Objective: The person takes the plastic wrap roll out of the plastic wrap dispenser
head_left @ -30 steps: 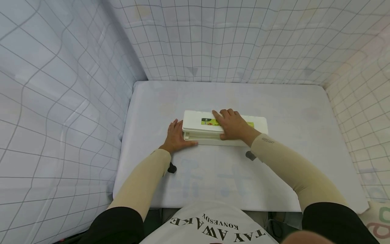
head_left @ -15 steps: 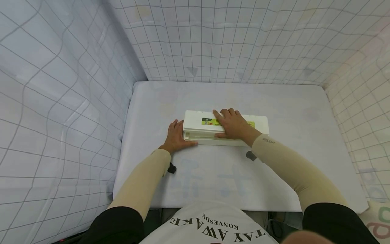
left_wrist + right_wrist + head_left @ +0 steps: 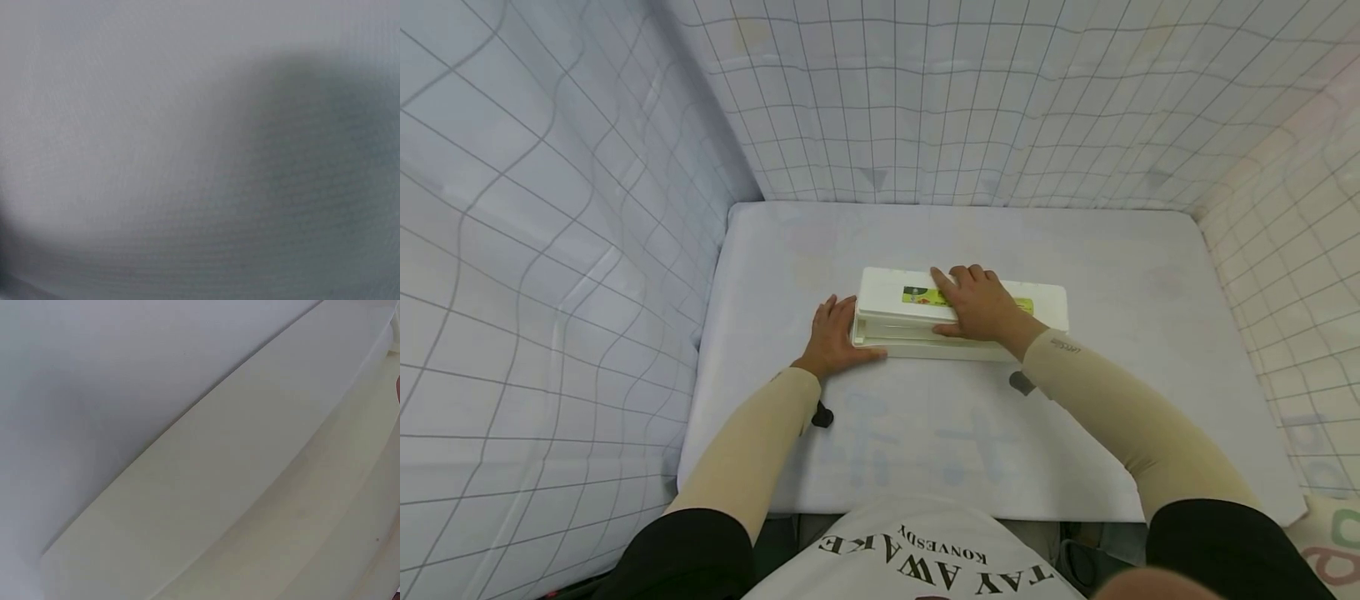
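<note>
The front gap has just widened: the long white plastic lid with rounded corners [image 3: 882, 292] has shifted slightly toward the right and top of the frame over the past second, its near edge lifting further from the shallow white plastic base [image 3: 940, 352]. The right hand [image 3: 983, 310] has travelled with it, while the left hand [image 3: 835, 337] has stayed where it was. I'd judge the opening only partly done, since the lid covers most of the base and its far side is too hidden to say whether it is hinged or loose.

The box sits just below the centre of the frame, lengthwise across it. The right hand grips the lid from above, fingers bent over the top and thumb down at the front edge, covering the middle of the green-and-yellow printed label [image 3: 923, 297]. The left hand is spread around the base's left end, fingers fairly straight and the thumb along the front, seemingly bracing it.

Around them I see a white-covered table [image 3: 1120, 250] and a white curtain with thin dark grid lines [image 3: 895, 108] across the top. Beige sleeves [image 3: 752, 442] come in from the lower corners. What stands in the way is the lid itself, along with the right hand: between them they hide most of the inside, and the left wrist view shows only blurred grey
</note>
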Motion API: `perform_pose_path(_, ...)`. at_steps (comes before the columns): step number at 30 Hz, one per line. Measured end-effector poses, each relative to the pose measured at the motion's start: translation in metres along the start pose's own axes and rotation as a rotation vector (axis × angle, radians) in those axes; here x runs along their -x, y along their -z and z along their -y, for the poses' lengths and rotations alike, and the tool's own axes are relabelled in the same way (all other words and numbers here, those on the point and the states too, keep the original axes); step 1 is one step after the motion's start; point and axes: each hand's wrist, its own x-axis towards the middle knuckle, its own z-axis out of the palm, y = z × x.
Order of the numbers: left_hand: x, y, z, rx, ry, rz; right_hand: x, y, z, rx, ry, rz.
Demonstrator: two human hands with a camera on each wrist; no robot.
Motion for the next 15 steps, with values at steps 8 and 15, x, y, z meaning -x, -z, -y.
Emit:
perform_pose_path(8,0.0,0.0,-0.001,-0.015,0.027,0.025,0.004,0.004,-0.005,-0.03,-0.052,0.014)
perform_pose_path(15,-0.001,0.001,-0.002,-0.008,0.023,0.02,0.006,0.001,-0.013,-0.035,-0.082,0.018)
